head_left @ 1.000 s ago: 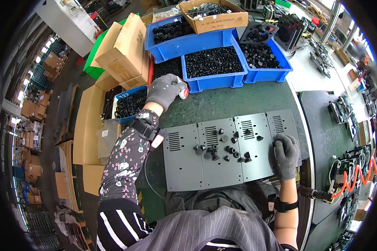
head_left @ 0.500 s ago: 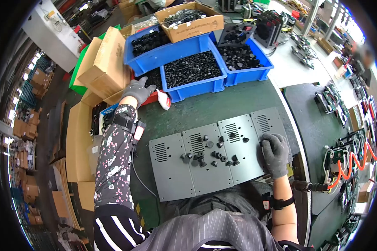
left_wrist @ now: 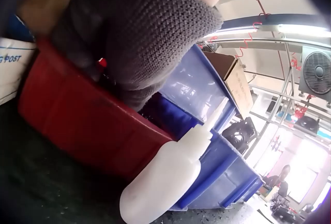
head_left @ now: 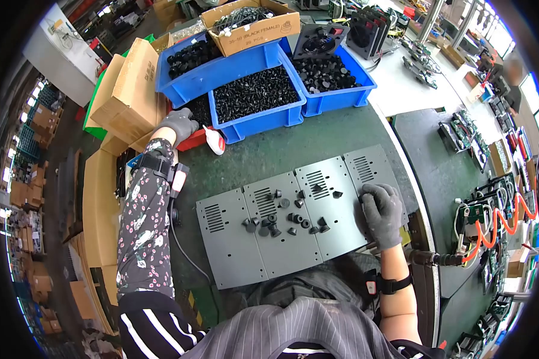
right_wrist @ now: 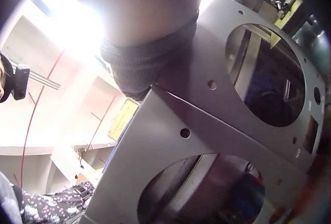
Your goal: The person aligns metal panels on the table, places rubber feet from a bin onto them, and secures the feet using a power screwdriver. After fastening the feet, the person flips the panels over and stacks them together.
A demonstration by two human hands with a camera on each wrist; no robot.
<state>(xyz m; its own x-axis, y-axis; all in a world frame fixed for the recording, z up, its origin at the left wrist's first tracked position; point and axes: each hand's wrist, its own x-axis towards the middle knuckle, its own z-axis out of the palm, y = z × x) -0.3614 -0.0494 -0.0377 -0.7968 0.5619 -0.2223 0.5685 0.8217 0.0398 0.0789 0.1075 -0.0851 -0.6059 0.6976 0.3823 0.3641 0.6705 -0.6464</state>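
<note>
My left hand (head_left: 176, 124), in a grey knit glove, reaches over the rim of a red bin (head_left: 193, 141) of small black parts. In the left wrist view its fingers dip behind the wall of the red bin (left_wrist: 77, 115), so their tips are hidden. Beside this bin stands a white squeeze bottle (head_left: 214, 141) with a pointed nozzle. My gloved right hand (head_left: 382, 214) rests with bent fingers on the right end of a row of grey metal panels (head_left: 233, 263). Loose black plugs (head_left: 274, 230) lie scattered over the slotted panels.
Blue bins (head_left: 260, 122) of black parts line the back, with an open carton (head_left: 251, 37) on top. Tall cardboard boxes (head_left: 132, 90) crowd the left side. At the right, circuit boards (head_left: 461, 134) and a coiled orange hose (head_left: 491, 233) lie beyond the table edge.
My left hand has let go of the white bottle beside the red bin and moved left into that bin. My right hand stays on the panels. The head view has shifted.
</note>
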